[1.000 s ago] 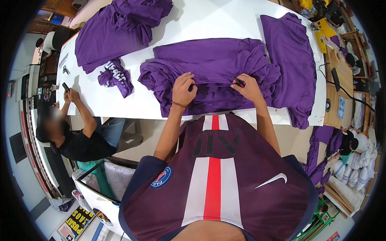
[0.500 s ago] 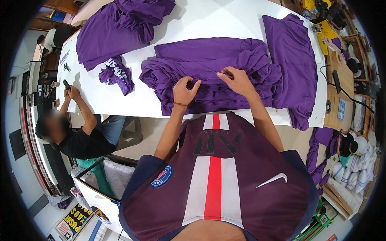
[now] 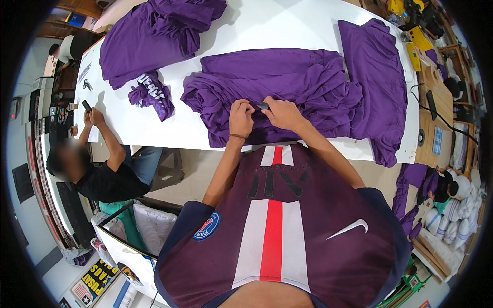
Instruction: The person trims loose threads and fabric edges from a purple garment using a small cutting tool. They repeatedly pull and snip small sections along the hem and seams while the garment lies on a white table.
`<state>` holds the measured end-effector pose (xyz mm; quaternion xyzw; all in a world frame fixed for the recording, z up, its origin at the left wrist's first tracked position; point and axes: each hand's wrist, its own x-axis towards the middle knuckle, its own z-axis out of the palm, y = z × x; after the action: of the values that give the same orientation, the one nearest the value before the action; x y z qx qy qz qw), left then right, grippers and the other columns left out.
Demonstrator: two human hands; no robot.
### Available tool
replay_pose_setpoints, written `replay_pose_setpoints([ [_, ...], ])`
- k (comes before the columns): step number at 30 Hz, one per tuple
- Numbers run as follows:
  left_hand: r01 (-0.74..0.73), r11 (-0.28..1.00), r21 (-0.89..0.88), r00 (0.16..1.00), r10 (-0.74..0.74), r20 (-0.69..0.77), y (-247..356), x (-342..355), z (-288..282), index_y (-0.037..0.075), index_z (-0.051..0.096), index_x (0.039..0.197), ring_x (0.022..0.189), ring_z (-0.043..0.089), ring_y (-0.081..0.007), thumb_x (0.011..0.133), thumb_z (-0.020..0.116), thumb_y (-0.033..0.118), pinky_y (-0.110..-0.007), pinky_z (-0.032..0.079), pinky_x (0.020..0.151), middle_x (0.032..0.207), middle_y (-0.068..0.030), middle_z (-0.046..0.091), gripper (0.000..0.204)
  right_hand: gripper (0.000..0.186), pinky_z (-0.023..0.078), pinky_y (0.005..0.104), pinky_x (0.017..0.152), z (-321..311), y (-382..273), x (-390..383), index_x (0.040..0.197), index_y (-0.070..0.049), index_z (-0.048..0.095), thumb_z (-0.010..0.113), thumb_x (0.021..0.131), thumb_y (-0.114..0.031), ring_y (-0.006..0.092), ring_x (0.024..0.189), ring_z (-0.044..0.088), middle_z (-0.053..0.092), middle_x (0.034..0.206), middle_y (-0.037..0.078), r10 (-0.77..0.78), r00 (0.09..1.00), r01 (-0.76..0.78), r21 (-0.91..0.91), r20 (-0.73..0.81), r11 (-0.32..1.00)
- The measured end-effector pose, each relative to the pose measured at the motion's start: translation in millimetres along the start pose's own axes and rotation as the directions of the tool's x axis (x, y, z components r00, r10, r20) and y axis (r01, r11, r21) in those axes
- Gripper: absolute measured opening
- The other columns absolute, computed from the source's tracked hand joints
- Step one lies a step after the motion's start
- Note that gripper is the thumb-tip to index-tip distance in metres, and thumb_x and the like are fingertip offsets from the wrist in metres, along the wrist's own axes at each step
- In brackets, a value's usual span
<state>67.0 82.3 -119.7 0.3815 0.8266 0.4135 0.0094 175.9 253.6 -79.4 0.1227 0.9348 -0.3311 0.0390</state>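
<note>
A heap of purple fabric (image 3: 277, 66) lies bunched on the white table in front of me. My left hand (image 3: 241, 119) is closed at its near part, fingertips pinching a bit of the cloth. Close beside it on the right, my right hand (image 3: 283, 114) is closed around a small dark tool (image 3: 264, 106), whose tip points toward my left fingers. Its exact kind is too small to make out. Folds of the purple cloth surround both hands, and my wrists come over the table's near edge.
More purple fabric lies as a large pile (image 3: 149, 43) at the far left and a long stack (image 3: 372, 87) at the right. A small printed purple piece (image 3: 151, 96) and scissors (image 3: 87, 83) rest on the white table (image 3: 287, 25). At left sits a person (image 3: 110, 172) holding a dark handheld object.
My hands have come together: the right moved left and slightly down, the left slightly right. The left fingers have closed onto the cloth. A dark tool now shows at the right fingertips.
</note>
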Motion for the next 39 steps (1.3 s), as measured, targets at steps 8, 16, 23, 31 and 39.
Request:
replay_pose_setpoints([
  [8, 0.036, 0.992, -0.121, 0.998, -0.041, -0.037, 6.8, 1.2, -9.8, 0.0, 0.068, 0.092, 0.106, 0.068, -0.0377, 0.085, 0.077, 0.005, -0.044, 0.055, 0.091, 0.109, -0.0177, 0.071, 0.012, 0.029, 0.054, 0.0577, 0.071, 1.6, -11.1, -2.2, 0.112, -0.004, 0.052, 0.062, 0.1, -0.028, 0.0461, 0.08, 0.071, 0.072, 0.084, 0.023, -0.029, 1.0, 0.028, -0.073, -0.011, 0.997],
  [16, -0.042, 0.997, 0.06, 0.997, 0.046, -0.063, -1.0, -2.9, 5.7, -0.001, 0.072, 0.087, 0.105, 0.066, -0.035, 0.084, 0.077, 0.007, -0.044, 0.053, 0.092, 0.106, -0.0146, 0.07, 0.009, 0.026, 0.053, 0.0586, 0.069, 10.0, -2.8, -0.4, 0.112, -0.007, 0.054, 0.062, 0.099, -0.028, 0.0471, 0.082, 0.07, 0.071, 0.084, 0.023, 0.032, 0.997, -0.033, -0.014, -0.073, 0.999],
  [23, -0.021, 1.0, 0.005, 1.0, 0.021, -0.001, -2.7, -4.9, 3.3, 0.001, 0.066, 0.089, 0.106, 0.062, -0.0355, 0.082, 0.074, 0.002, -0.046, 0.048, 0.094, 0.11, -0.0144, 0.066, 0.01, 0.028, 0.053, 0.0581, 0.067, 7.4, -2.9, -0.1, 0.114, -0.007, 0.053, 0.062, 0.1, -0.029, 0.0469, 0.08, 0.07, 0.071, 0.083, 0.023, -0.024, 0.999, 0.022, -0.043, -0.048, 0.999],
  [31, -0.004, 0.993, -0.116, 1.0, 0.003, -0.01, -6.6, -5.9, 0.8, 0.0, 0.065, 0.091, 0.105, 0.063, -0.0354, 0.085, 0.073, 0.0, -0.045, 0.049, 0.093, 0.109, -0.015, 0.067, 0.01, 0.028, 0.055, 0.0554, 0.065, 5.2, -12.2, 1.8, 0.115, -0.006, 0.053, 0.059, 0.102, -0.031, 0.0436, 0.074, 0.072, 0.072, 0.08, 0.021, -0.079, 0.997, 0.076, -0.139, -0.012, 0.987],
  [39, -0.029, 0.992, -0.121, 0.999, 0.024, -0.038, -5.1, -2.2, -2.3, 0.0, 0.065, 0.089, 0.101, 0.064, -0.0346, 0.082, 0.073, -0.002, -0.043, 0.051, 0.089, 0.104, -0.0132, 0.069, 0.01, 0.028, 0.055, 0.0539, 0.061, 7.6, -13.7, 7.1, 0.114, -0.006, 0.055, 0.054, 0.105, -0.033, 0.0412, 0.07, 0.073, 0.073, 0.079, 0.019, -0.105, 0.994, 0.103, -0.21, -0.003, 0.972],
])
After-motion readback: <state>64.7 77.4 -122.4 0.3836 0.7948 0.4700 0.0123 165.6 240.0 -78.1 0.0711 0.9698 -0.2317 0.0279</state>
